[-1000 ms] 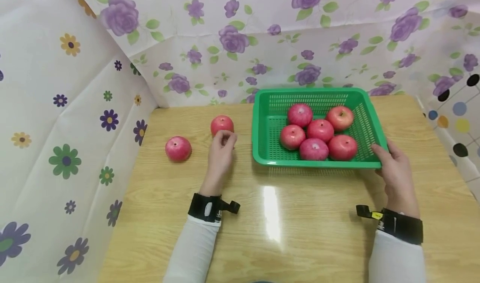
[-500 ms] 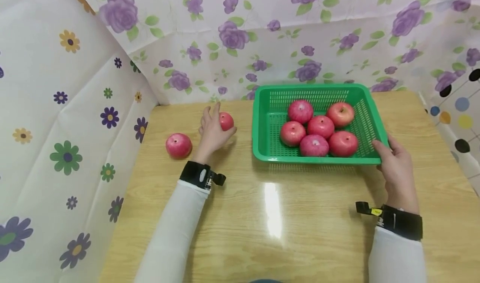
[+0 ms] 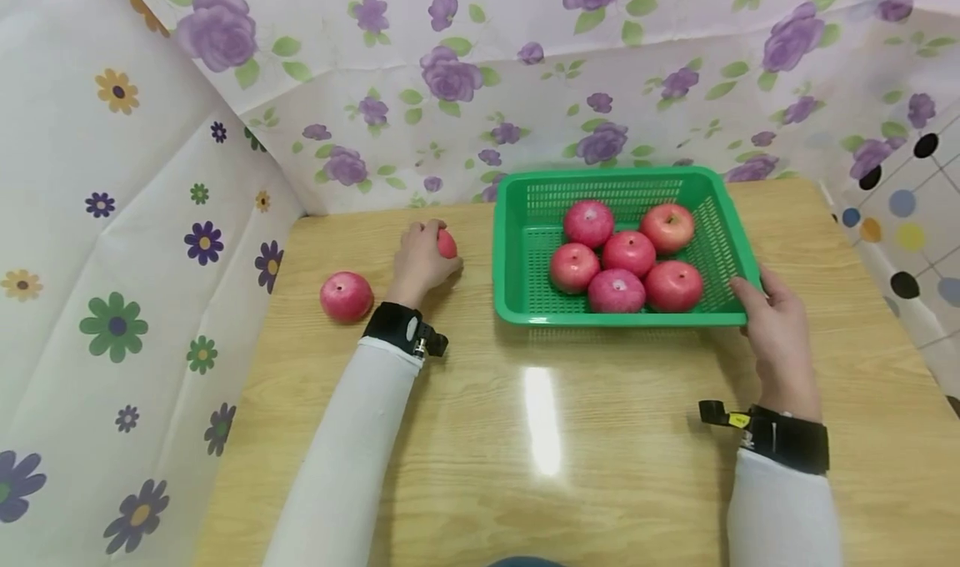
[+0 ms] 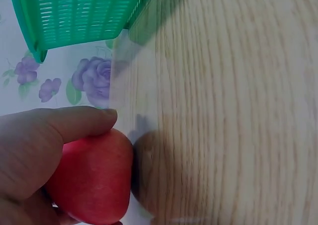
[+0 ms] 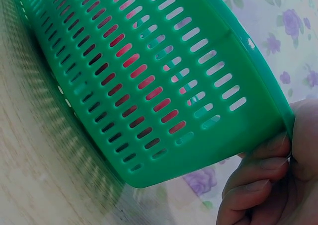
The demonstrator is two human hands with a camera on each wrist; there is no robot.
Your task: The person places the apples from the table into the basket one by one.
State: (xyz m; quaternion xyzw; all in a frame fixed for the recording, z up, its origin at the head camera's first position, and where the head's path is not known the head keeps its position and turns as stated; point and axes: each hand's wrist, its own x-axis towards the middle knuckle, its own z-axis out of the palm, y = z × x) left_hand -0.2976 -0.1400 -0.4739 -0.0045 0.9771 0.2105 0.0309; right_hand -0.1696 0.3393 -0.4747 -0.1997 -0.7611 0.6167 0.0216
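Note:
My left hand (image 3: 422,260) grips a red apple (image 3: 447,244) near the back of the table; the hand covers most of it from above. In the left wrist view the thumb lies along one side of the apple (image 4: 97,178), close to the wooden surface. My right hand (image 3: 780,333) holds the near right corner of a green plastic basket (image 3: 630,320), thumb over the rim and fingers curled beneath it in the right wrist view. Inside the basket sit several red apples (image 3: 629,253), grouped toward its middle and right. Another apple (image 3: 347,297) lies on the table, left of my left hand.
The wooden table (image 3: 600,450) meets a flowered cloth (image 3: 450,125) along its back edge. A second patterned sheet (image 3: 157,242) hangs at the left, and a dotted one (image 3: 907,233) at the right. Bare wood lies between the left hand and the basket.
My left hand has reached forward and left, round the far apple, and its fingers have closed on it. The right hand keeps its hold on the basket corner. The head view has shifted slightly.

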